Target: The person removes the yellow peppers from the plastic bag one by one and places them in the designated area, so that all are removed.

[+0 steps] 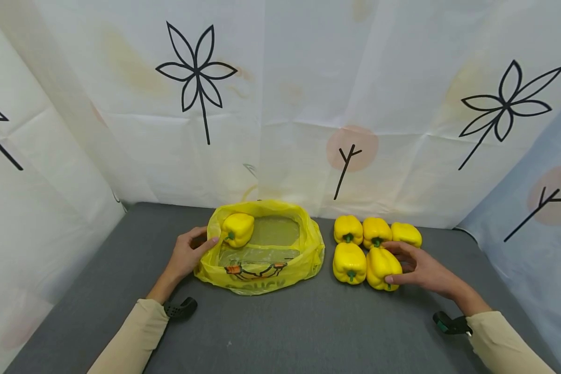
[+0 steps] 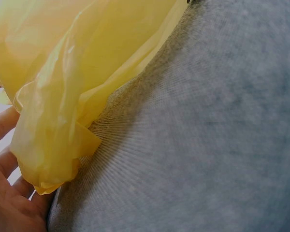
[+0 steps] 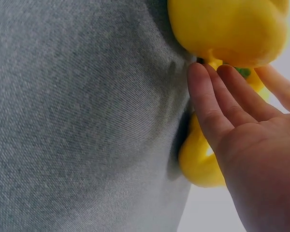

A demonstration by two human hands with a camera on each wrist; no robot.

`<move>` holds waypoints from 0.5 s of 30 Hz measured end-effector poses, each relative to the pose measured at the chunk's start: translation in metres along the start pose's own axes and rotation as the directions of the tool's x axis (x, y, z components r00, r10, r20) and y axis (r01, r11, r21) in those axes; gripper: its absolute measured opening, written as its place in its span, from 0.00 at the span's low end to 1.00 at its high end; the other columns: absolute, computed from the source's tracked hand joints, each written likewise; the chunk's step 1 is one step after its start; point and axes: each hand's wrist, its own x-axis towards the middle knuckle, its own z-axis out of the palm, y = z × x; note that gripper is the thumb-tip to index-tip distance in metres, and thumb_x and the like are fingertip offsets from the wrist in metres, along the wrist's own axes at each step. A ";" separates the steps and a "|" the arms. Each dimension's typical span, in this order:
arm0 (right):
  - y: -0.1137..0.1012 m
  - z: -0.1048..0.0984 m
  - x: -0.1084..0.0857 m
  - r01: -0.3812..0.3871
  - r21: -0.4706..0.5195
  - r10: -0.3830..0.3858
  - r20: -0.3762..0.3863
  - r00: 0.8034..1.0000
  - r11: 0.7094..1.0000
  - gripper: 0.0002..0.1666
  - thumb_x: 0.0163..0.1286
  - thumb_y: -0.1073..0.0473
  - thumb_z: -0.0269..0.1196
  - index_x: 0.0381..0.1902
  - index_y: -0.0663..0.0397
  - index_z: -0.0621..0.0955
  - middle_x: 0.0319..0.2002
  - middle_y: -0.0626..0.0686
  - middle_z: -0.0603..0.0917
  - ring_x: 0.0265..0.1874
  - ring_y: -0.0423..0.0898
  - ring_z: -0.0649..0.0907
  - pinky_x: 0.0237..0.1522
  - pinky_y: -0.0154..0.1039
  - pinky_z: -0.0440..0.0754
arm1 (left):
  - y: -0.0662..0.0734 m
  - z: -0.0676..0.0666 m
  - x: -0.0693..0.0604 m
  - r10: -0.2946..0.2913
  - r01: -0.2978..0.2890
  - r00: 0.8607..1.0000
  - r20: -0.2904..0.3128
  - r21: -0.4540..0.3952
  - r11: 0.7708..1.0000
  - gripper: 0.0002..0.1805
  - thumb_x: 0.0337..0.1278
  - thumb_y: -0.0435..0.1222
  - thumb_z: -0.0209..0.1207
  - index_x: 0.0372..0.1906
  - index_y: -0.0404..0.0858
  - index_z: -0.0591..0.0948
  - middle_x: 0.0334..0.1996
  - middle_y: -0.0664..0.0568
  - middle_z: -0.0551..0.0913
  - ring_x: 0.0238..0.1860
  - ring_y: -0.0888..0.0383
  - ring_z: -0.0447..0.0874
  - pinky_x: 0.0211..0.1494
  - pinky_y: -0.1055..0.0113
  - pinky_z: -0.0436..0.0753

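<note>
A yellow plastic bag stands with its mouth spread on the grey surface. One yellow bell pepper lies inside it at the left. My left hand pinches the bag's left rim, thumb over the edge; the left wrist view shows the fingers beside the bunched plastic. To the right, my right hand holds a bell pepper between thumb and index finger at the front of a group. In the right wrist view the other fingers reach out fairly straight beside that pepper.
Several more yellow bell peppers stand close together around the held one, in two rows. Behind the grey table hangs a white cloth with flower and twig drawings, and cloth also borders both sides.
</note>
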 end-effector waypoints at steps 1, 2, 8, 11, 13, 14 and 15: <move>0.000 0.000 0.000 0.001 -0.005 -0.001 -0.005 1.000 1.000 0.46 0.68 0.54 0.71 0.75 0.66 0.62 0.72 0.70 0.63 0.68 0.72 0.66 0.59 0.62 0.76 | 0.000 0.000 0.000 0.001 -0.001 1.000 0.001 -0.001 1.000 0.20 0.71 0.35 0.62 0.63 0.31 0.80 0.52 0.39 0.82 0.42 0.63 0.84 0.43 0.70 0.83; -0.001 -0.001 -0.001 0.002 -0.006 -0.002 -0.008 1.000 1.000 0.46 0.68 0.54 0.71 0.75 0.66 0.62 0.72 0.70 0.64 0.68 0.73 0.66 0.59 0.63 0.76 | 0.000 0.000 0.000 0.002 -0.002 1.000 0.001 -0.001 1.000 0.20 0.71 0.35 0.62 0.63 0.31 0.80 0.52 0.39 0.82 0.42 0.63 0.83 0.43 0.70 0.83; -0.004 -0.007 -0.003 0.021 0.011 -0.021 -0.007 1.000 1.000 0.45 0.69 0.57 0.70 0.75 0.68 0.62 0.71 0.72 0.64 0.67 0.73 0.68 0.58 0.59 0.78 | -0.002 0.000 0.000 0.009 -0.009 1.000 -0.002 -0.008 1.000 0.20 0.71 0.34 0.61 0.63 0.31 0.80 0.51 0.39 0.82 0.41 0.65 0.83 0.43 0.71 0.83; -0.007 -0.010 -0.004 0.036 0.014 -0.036 -0.012 0.999 0.999 0.44 0.69 0.58 0.70 0.75 0.67 0.62 0.71 0.71 0.65 0.65 0.72 0.70 0.56 0.55 0.80 | -0.002 0.000 0.000 0.012 -0.012 1.000 -0.003 0.002 1.000 0.20 0.71 0.34 0.61 0.63 0.31 0.80 0.50 0.39 0.82 0.41 0.65 0.83 0.43 0.71 0.83; -0.010 -0.013 -0.005 0.042 0.006 -0.042 -0.022 0.999 0.999 0.44 0.69 0.58 0.70 0.75 0.67 0.62 0.70 0.70 0.66 0.64 0.71 0.71 0.56 0.54 0.80 | -0.002 0.000 0.000 0.012 -0.012 1.000 -0.003 0.008 1.000 0.20 0.71 0.34 0.61 0.63 0.31 0.80 0.50 0.40 0.82 0.41 0.65 0.83 0.43 0.71 0.83; -0.012 -0.014 -0.005 0.043 0.000 -0.043 -0.028 0.999 0.999 0.44 0.69 0.58 0.70 0.75 0.66 0.62 0.70 0.70 0.67 0.64 0.71 0.72 0.56 0.53 0.81 | -0.002 0.000 0.000 0.015 -0.015 1.000 -0.003 0.011 1.000 0.20 0.71 0.34 0.61 0.63 0.31 0.80 0.50 0.40 0.82 0.41 0.65 0.83 0.43 0.71 0.83; -0.014 -0.015 -0.006 0.044 -0.007 -0.044 -0.035 0.998 0.999 0.45 0.69 0.57 0.70 0.75 0.66 0.62 0.70 0.69 0.68 0.64 0.70 0.72 0.55 0.52 0.81 | -0.002 0.000 0.000 0.018 -0.018 1.000 -0.003 0.014 1.000 0.20 0.71 0.34 0.61 0.63 0.30 0.80 0.50 0.40 0.82 0.41 0.65 0.83 0.43 0.71 0.83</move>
